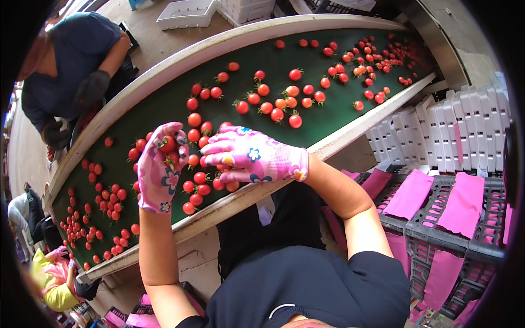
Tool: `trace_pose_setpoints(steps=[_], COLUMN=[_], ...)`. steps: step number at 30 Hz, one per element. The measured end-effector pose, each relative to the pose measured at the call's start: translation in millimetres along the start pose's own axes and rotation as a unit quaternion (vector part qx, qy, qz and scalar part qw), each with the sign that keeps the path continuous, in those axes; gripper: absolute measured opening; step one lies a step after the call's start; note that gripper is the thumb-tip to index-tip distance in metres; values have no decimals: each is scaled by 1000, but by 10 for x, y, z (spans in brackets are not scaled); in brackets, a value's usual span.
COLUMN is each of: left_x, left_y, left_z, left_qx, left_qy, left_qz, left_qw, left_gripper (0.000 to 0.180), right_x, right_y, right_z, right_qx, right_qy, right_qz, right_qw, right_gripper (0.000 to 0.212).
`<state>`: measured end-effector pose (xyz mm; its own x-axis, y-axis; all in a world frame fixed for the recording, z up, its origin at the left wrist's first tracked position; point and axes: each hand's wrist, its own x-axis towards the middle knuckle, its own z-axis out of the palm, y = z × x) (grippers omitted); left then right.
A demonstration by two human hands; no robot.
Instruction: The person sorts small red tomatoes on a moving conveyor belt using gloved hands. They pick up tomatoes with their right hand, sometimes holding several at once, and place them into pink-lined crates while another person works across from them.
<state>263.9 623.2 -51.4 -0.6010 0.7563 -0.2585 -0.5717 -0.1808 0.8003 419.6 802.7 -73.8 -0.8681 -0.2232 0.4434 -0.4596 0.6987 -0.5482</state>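
Red cherry tomatoes (295,121), many with green stems, lie scattered along a dark green conveyor belt (328,124). My left hand (159,174), in a pink floral glove, is raised over the belt with its palm turned inward. Its fingers curl around a few cherry tomatoes (168,144). My right hand (254,154), gloved alike, reaches across the near rail with its back up. Its fingers are stretched out over a cluster of tomatoes (200,177) beside the left hand. Whatever lies beneath that palm is hidden.
White rails (377,112) edge the belt. Black crates (437,240) with pink sheets and stacked white trays (443,131) stand at the right. A co-worker in dark gloves (92,87) stands across the belt; another in yellow (57,292) is at lower left.
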Motion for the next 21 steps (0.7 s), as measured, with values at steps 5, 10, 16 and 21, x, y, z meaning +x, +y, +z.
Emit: trace_pose_setpoints(steps=[5, 10, 16, 21], left_x=[-84, -53, -41, -56], left_y=[82, -2, -69, 29], left_z=[58, 153, 99, 136], left_qx=[-18, 18, 117, 28], left_qy=[-7, 11, 3, -7], left_qz=[16, 8, 76, 32], left_qw=[1000, 1000, 990, 999], left_gripper=[33, 33, 24, 23], right_x=[-309, -480, -495, -626], right_y=[212, 38, -133, 281], right_z=[-458, -381, -337, -772], right_qx=[-345, -368, -27, -264], right_qy=[76, -31, 56, 127], right_qz=[187, 362, 121, 247], right_qw=[916, 856, 991, 924], right_gripper=[46, 64, 29, 43])
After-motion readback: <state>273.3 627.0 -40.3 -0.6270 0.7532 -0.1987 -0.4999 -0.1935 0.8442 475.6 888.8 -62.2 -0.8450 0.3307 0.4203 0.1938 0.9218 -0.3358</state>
